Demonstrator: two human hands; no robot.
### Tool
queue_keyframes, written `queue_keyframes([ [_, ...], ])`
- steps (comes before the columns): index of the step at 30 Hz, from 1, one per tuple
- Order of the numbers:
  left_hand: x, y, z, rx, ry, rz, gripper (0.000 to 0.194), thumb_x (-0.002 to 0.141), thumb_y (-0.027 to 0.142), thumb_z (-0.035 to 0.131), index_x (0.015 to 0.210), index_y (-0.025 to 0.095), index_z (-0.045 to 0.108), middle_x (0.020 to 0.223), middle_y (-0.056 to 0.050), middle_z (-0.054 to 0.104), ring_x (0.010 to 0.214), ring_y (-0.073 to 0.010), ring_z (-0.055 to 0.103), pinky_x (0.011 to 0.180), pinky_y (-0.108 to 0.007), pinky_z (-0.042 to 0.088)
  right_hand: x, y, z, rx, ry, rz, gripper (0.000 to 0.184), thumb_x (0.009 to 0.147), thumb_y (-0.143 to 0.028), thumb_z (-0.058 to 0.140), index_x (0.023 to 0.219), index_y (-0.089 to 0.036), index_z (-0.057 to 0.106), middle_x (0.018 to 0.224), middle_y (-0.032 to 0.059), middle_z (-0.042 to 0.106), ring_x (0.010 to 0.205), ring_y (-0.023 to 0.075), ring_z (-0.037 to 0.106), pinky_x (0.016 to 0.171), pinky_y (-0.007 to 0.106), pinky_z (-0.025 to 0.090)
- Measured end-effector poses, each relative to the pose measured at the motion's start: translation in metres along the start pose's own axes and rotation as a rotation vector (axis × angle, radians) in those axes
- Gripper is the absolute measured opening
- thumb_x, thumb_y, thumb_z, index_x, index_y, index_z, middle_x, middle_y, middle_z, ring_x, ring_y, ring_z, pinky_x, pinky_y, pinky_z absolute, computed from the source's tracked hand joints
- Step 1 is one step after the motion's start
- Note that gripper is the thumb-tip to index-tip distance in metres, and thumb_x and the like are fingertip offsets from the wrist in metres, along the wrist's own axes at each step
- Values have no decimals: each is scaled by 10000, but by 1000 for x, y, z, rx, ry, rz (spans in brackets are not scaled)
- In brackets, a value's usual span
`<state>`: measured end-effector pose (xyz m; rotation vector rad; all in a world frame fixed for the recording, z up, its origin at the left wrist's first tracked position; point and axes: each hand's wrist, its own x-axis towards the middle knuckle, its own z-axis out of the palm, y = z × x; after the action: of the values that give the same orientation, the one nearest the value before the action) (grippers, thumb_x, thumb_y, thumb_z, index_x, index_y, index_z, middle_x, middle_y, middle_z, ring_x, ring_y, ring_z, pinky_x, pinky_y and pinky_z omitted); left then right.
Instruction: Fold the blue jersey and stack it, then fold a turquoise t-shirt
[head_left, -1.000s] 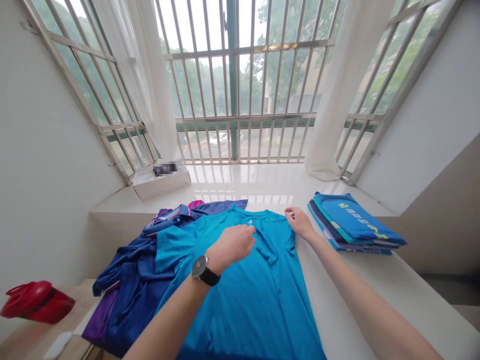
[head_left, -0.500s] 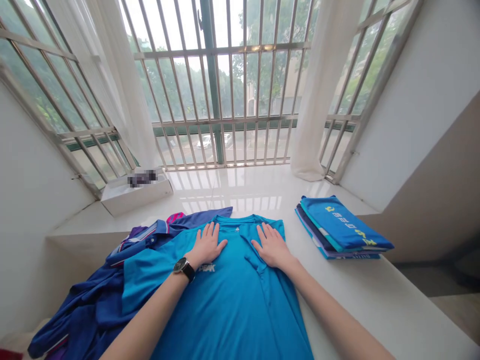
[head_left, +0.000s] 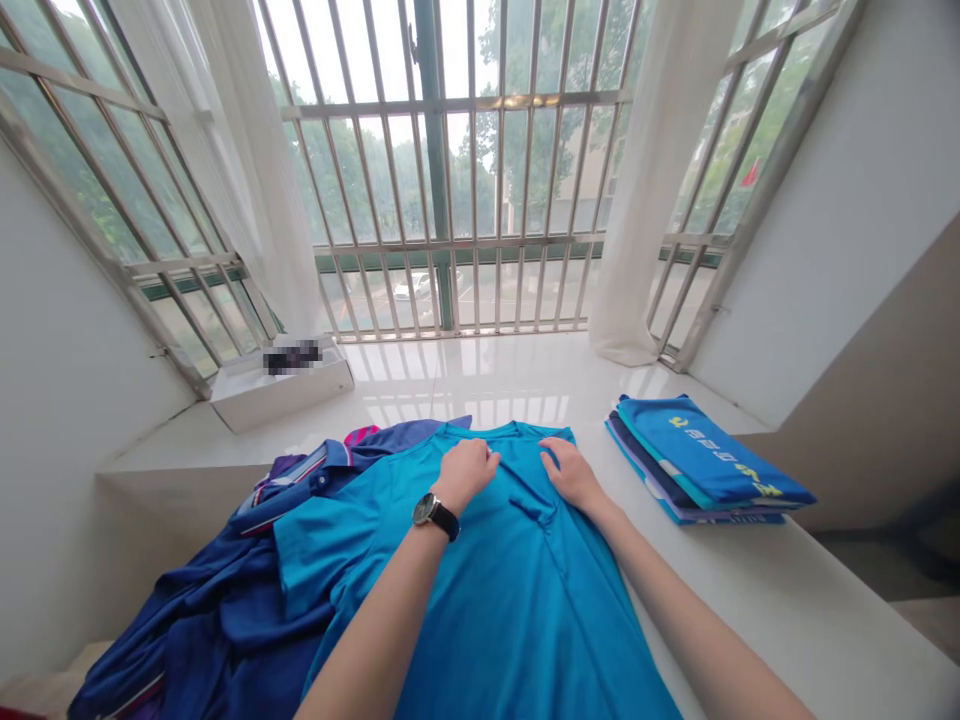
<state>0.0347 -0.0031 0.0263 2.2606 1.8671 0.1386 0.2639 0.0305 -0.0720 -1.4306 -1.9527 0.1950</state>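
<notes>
A bright blue T-shirt (head_left: 480,610) lies spread in front of me, its collar toward the window and one sleeve out to the left. My left hand (head_left: 466,474), with a black-strapped watch on the wrist, is closed on the shirt's upper chest below the collar; its fingertips are hidden. By the shirt's right shoulder rests my right hand (head_left: 576,474), fingers bent, with a gap between thumb and forefinger. Creases run through the fabric beneath it. Dark blue clothes (head_left: 217,590), one with a striped collar, lie heaped under and beside the left sleeve.
A stack of folded clothes (head_left: 712,455) stands to the right on the white ledge (head_left: 757,590). At the back left is a white box (head_left: 281,395) with a blurred item on top. Window bars (head_left: 465,245) and white curtains (head_left: 626,200) close off the far side.
Both hands lay flat with spread fingers before. Now the left has curled closed and shifted right, drawing the shirt's left side inward; the right has bent its fingers. The view has shifted slightly.
</notes>
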Motion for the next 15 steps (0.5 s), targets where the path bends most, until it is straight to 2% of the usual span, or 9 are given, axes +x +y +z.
queue_keyframes([
  [2, 2, 16, 1, -37, -103, 27, 383, 912, 486, 484, 952, 185, 718, 1003, -129, 734, 949, -266, 686, 792, -317, 516, -1, 0, 0, -12, -15, -16, 344, 915, -297, 436, 1090, -167, 702, 1216, 146, 676, 1191, 269, 584, 1073, 461, 440],
  [6, 4, 30, 11, -68, -130, 43, 362, 816, 514, 606, 896, 185, 737, 940, -126, 744, 930, -270, 691, 750, -296, 519, -3, -3, -2, -37, -34, -20, 348, 922, -276, 432, 1111, -160, 700, 1255, 144, 660, 1215, 267, 573, 1072, 457, 443],
  [11, 9, 23, 17, -156, -220, 79, 180, 743, 354, 663, 792, 201, 744, 829, -72, 746, 831, -229, 690, 682, -259, 491, -4, -9, -6, -84, -69, -1, 350, 923, -264, 439, 1147, -156, 685, 1281, 139, 645, 1230, 261, 561, 1082, 444, 434],
  [15, 9, 10, 16, -245, -284, 140, 134, 696, 308, 661, 683, 187, 718, 694, -22, 699, 698, -187, 644, 584, -237, 434, -4, -11, -6, -101, -74, -2, 352, 928, -273, 431, 1139, -149, 684, 1275, 146, 643, 1219, 264, 565, 1075, 435, 439],
])
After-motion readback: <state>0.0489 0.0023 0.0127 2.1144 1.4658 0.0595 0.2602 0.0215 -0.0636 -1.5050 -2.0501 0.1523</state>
